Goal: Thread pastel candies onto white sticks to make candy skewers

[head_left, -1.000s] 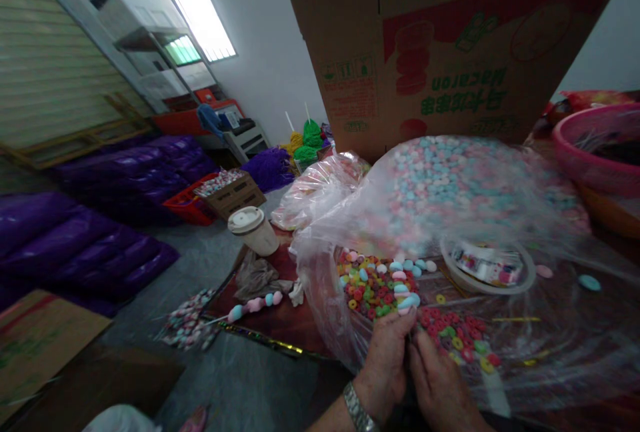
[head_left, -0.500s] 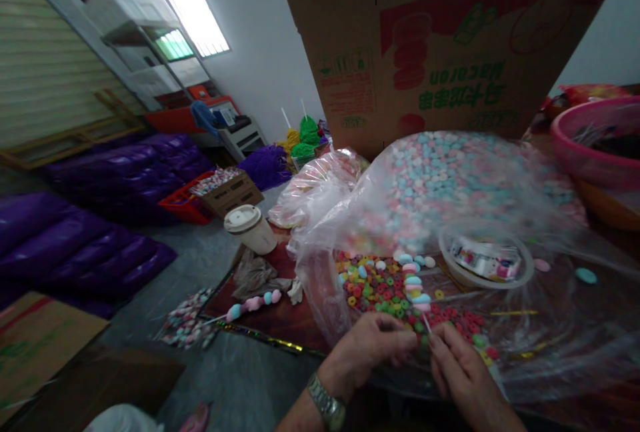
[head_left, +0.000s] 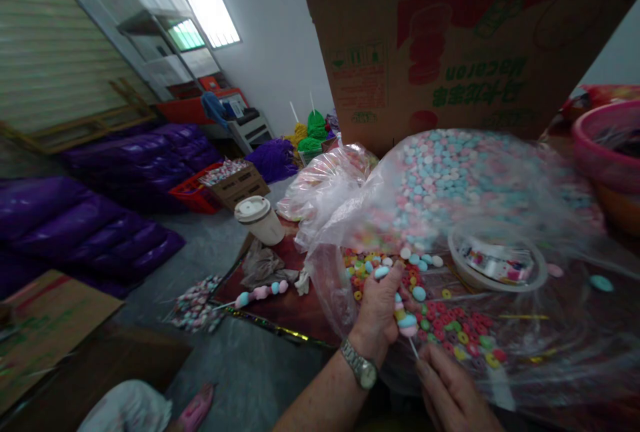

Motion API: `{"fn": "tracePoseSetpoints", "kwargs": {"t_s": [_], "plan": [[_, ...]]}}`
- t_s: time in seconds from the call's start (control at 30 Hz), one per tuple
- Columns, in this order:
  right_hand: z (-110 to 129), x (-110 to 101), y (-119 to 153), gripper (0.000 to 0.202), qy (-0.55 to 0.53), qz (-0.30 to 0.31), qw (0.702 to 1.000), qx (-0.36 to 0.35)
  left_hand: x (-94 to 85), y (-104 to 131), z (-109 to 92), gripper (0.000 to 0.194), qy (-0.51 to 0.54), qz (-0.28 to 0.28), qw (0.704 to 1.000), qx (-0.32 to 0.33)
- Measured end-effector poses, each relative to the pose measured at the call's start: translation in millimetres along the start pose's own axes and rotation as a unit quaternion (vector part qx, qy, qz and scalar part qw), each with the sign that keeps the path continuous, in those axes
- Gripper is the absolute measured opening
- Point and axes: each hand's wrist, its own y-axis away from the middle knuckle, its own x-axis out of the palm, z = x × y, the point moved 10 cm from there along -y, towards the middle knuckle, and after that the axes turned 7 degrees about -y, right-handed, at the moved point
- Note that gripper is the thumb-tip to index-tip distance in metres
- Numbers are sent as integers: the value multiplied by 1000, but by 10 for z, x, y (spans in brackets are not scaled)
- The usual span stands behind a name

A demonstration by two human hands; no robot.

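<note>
My right hand [head_left: 453, 389] pinches the thin white stick of a candy skewer [head_left: 407, 324]. Pink, blue and yellow candies are threaded along the stick, which tilts up and left. Closed round its upper part is my left hand [head_left: 377, 309], with a watch on the wrist; the fingers hide some candies. At those fingertips shows a pale blue candy [head_left: 381, 272]; whether it is on the stick I cannot tell. Under and beside the hands lie ring-shaped candies [head_left: 457, 325] in red, green and yellow. A finished-looking candy skewer [head_left: 261, 293] rests at the table's left edge.
Behind the hands bulges a clear bag of pastel candies [head_left: 440, 172], before a large cardboard box [head_left: 365, 32]. A round plastic tub [head_left: 540, 272] with printed packets stands right, near a pink basin [head_left: 600, 132]. Left are a lidded cup [head_left: 260, 221] and crumpled wrapping [head_left: 265, 265].
My left hand has moved up along the skewer and closed round its upper candies. My right hand keeps the stick, now slightly lower. The view has shifted a little left.
</note>
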Motion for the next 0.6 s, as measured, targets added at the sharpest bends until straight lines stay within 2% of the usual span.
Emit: {"fn": "tracePoseSetpoints", "kwargs": {"t_s": [0.23,0.37,0.43,0.53,0.6], "plan": [[-9,72,27,36,25,37,999,-3,-80,-8,-21,54,-4,-22,1000,-13],[-60,59,43,37,-10,17,1000,2,-70,-28,-36,53,-7,-12,1000,-4],[-98,48,36,39,-55,0,998,14,-34,-18,-36,54,11,23,1000,-6],[-172,3,27,42,-110,-43,992,52,103,79,34,59,81,133,987,-45],[-181,-39,31,44,-108,-71,990,64,172,186,145,58,101,193,972,-89]]}}
